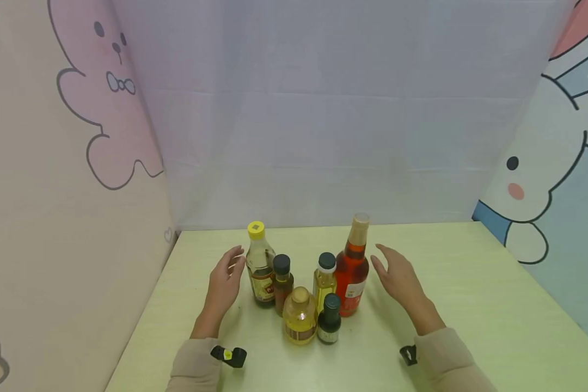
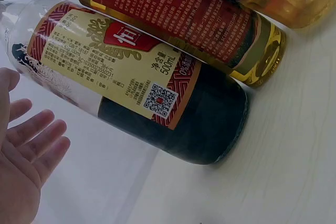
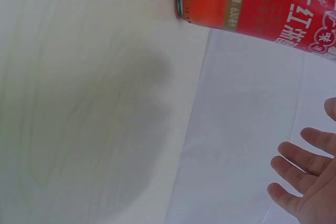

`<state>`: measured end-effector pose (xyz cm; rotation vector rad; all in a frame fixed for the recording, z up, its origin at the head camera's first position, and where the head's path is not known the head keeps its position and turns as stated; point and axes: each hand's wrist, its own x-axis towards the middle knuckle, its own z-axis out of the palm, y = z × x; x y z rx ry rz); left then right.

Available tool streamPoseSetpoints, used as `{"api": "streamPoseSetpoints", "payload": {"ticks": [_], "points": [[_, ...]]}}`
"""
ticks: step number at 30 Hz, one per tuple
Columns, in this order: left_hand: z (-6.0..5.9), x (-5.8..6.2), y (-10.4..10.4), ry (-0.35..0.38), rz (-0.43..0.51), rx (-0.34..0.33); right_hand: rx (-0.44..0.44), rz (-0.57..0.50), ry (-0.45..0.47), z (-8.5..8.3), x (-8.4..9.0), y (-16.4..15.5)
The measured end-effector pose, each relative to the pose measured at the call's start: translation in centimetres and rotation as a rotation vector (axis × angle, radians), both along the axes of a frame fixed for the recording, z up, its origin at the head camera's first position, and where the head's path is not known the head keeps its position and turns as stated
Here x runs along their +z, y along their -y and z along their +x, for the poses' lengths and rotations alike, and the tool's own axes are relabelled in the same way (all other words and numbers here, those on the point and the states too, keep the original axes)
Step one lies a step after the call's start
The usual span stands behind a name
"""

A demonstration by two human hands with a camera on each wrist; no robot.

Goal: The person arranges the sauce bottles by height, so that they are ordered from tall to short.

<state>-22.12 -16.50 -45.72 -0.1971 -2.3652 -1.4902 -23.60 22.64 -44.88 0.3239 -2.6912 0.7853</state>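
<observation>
Flanking a tight cluster of six bottles on the pale green desk, the left hand hovers with a wide, empty grip just beside the yellow-capped bottle, and the right hand, equally wide and empty, near the tall red bottle.

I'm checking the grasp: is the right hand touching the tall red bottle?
Apart. The right wrist view shows bare backdrop between the right hand and the tall red bottle.
</observation>
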Motion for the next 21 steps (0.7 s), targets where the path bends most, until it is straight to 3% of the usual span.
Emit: {"api": "streamPoseSetpoints", "payload": {"ticks": [4, 15, 21], "points": [[0.4, 0.5, -0.4, -0.063, 0.042, -0.017, 0.014, -0.073, 0.003, 0.6, 0.9, 0.5], [2.5, 4.2, -2.2, -0.145, 0.096, -0.086, 0.038, -0.169, -0.111, 1.9, 3.0, 1.8], [2.6, 4.5, -2.7, -0.153, 0.113, -0.111, 0.047, -0.208, -0.154, 2.3, 3.7, 2.3]]}}
